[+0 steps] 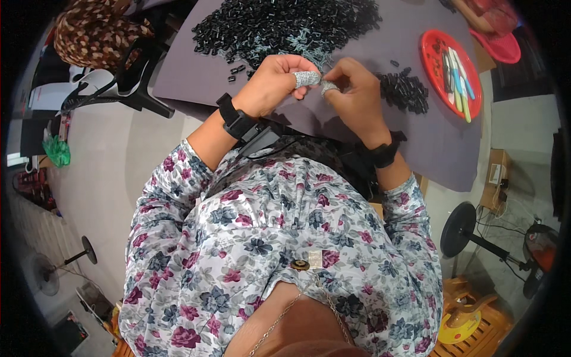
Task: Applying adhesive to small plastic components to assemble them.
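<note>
Over the near part of the table, my left hand (279,80) and my right hand (358,95) meet with their fingertips close together. Each is closed in a pinch, and a wrapping of pale grey material covers each thumb. What they hold between them is too small to make out. Just beyond my hands spreads a large heap of small black pieces (256,30), shiny and short. Mixed into its near side are thin grey-blue pieces (306,44). To the right of my right hand lies a smaller pile of black pieces (405,92).
On the purple-grey table (440,149) at the right is a red tray (429,44) with several slim-handled tools (458,77) and dark bits. Another person's arm (476,16) shows at the far right. A black chair (140,83) stands left; a black fan (458,229) stands right.
</note>
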{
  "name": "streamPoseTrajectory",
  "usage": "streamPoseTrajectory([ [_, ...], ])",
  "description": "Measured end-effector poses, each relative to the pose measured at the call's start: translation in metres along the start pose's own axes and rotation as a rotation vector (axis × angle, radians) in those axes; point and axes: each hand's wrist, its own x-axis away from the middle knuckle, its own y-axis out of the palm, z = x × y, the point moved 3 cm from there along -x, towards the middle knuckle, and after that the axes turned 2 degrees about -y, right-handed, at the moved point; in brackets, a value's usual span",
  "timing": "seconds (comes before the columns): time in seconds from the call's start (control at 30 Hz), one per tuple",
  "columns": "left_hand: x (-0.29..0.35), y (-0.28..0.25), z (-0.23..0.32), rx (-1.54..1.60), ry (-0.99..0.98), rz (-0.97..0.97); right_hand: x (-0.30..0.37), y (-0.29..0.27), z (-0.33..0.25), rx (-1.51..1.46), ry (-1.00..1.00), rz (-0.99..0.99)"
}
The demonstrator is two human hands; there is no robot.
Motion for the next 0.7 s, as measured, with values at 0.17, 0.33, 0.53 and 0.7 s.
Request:
streamPoseTrajectory([
  [0.17,0.003,-0.002,-0.005,0.054,-0.020,0.078,-0.003,0.005,-0.001,0.023,0.029,-0.085],
  [0.33,0.012,-0.018,-0.017,0.088,-0.060,0.096,-0.003,0.015,0.022,-0.285,0.283,-0.249],
  [0.53,0.014,-0.051,-0.023,0.085,-0.018,0.180,0.000,0.021,0.015,0.133,-0.048,-0.336],
  [0.7,0.013,-0.051,-0.027,0.063,-0.025,0.135,0.006,0.044,0.028,0.443,-0.250,-0.461],
])
